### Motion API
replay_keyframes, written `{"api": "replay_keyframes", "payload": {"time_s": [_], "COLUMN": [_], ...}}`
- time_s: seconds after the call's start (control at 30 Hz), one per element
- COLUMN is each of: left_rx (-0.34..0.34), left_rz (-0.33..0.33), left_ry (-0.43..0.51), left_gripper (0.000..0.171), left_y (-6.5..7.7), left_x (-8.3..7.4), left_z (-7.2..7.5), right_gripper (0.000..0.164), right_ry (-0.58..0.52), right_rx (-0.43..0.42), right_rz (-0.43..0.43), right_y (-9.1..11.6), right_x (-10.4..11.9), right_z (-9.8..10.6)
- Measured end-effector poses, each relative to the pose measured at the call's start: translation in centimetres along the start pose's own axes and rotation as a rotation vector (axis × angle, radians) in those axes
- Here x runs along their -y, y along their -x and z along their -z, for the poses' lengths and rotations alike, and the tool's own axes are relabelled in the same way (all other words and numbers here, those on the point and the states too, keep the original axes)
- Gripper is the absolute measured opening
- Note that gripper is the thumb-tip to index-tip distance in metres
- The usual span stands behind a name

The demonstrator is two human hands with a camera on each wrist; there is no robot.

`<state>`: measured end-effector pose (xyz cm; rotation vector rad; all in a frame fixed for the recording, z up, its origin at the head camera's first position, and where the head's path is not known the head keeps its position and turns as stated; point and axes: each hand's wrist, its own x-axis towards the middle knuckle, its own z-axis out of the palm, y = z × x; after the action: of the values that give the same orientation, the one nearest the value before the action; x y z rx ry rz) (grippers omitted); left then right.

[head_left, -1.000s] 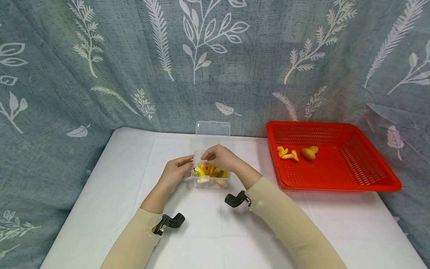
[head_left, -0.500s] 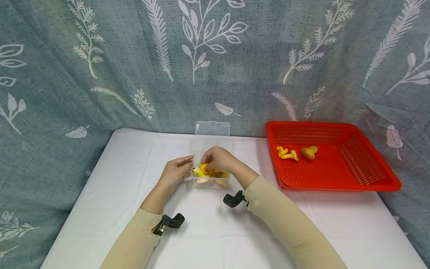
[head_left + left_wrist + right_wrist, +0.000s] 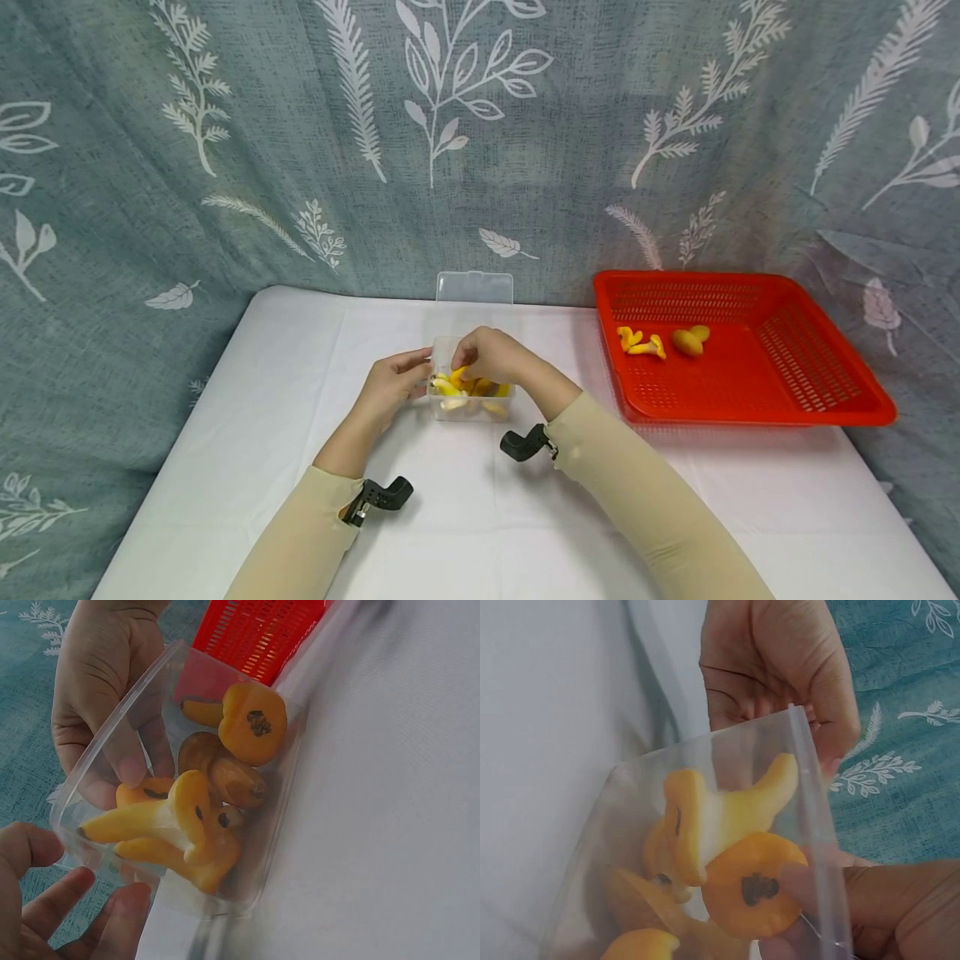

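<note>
A small clear plastic box (image 3: 471,408) stands on the white table, holding several yellow-orange mushrooms (image 3: 255,724) and a brownish one (image 3: 236,780). Over its open top, my right hand (image 3: 491,354) reaches in and pinches a yellow mushroom (image 3: 742,851) whose cap has a dark mark. Beside the box's left end, my left hand (image 3: 390,383) rests its loosely bent fingertips on the outside of the wall. Another pale-stemmed mushroom (image 3: 150,821) lies on top of the pile. The right fingertips are partly behind the clear wall in the left wrist view.
The box's clear lid (image 3: 475,287) is folded back toward the curtain. To the right stands a red plastic basket (image 3: 750,383) with yellow mushrooms (image 3: 648,346) and brownish oval pieces (image 3: 688,342) in its left part. A patterned green curtain (image 3: 300,125) hangs behind the table.
My right hand has shifted slightly inside the box's top, and the yellow mushroom at its fingertips shows more than before. The left hand has kept its place at the box.
</note>
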<state>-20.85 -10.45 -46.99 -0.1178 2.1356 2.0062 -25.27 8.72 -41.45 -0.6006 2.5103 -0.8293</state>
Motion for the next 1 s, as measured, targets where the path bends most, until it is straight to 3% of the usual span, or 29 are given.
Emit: {"api": "replay_keyframes", "payload": {"time_s": [0.27,0.53,0.73,1.0], "left_rx": [0.004,-0.015,-0.015,-0.017], "left_rz": [-0.003,0.018,0.026,0.034], "left_ry": [0.004,-0.018,-0.02,-0.018], "left_gripper": [0.041,0.041,0.041,0.04], "left_y": [0.0,-0.1,0.0,0.0], "left_x": [0.0,0.0,-0.1,-0.1], "left_z": [-0.1,-0.2,-0.2,-0.2], "right_gripper": [0.007,0.009,0.012,0.016], "right_ry": [-0.08,-0.262,-0.323,-0.573], "right_rx": [-0.01,-0.004,-0.035,-0.021], "right_rz": [0.081,0.109,0.1,0.046], "right_y": [1.0,2.0,3.2,4.7], "right_x": [-0.4,-1.0,-0.9,-0.5], "right_z": [1.2,2.8,4.3,6.0]}}
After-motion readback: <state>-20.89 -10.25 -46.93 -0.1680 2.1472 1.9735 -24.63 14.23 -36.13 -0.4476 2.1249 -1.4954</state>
